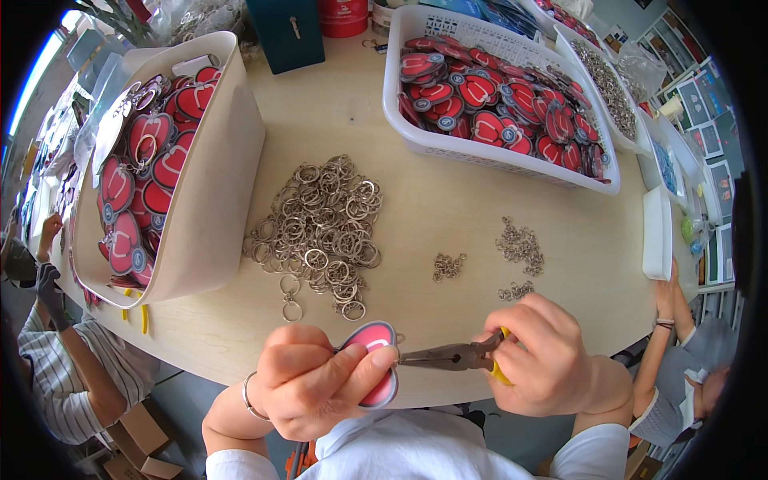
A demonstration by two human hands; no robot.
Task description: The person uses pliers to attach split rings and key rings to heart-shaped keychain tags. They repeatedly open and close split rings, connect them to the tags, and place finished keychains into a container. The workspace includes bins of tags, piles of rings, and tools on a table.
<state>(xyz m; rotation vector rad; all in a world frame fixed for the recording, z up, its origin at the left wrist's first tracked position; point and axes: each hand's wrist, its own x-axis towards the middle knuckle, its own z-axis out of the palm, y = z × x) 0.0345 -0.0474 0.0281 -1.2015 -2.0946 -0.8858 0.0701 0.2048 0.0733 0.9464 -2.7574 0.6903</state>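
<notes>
My left hand [308, 376] pinches a flat, rounded red-pink keychain charm [386, 386] with a grey edge between thumb and fingers. In my right hand [548, 360] is a pair of needle-nose pliers [444, 357] with yellow handles, held level. Its jaws point left and meet the charm's right edge by my left thumb; what they grip there is too small to make out. Just beyond my left hand lies a heap of silver key rings [328, 232] with short chains. Small piles of tiny metal rings [520, 250] lie beyond my right hand.
A tall cream bin [228, 160] of similar red charms stands at left, and a white perforated basket [496, 158] of them at far right. Behind are a dark green box [286, 36] and red tub [344, 18]. Other people [84, 376] sit at both sides.
</notes>
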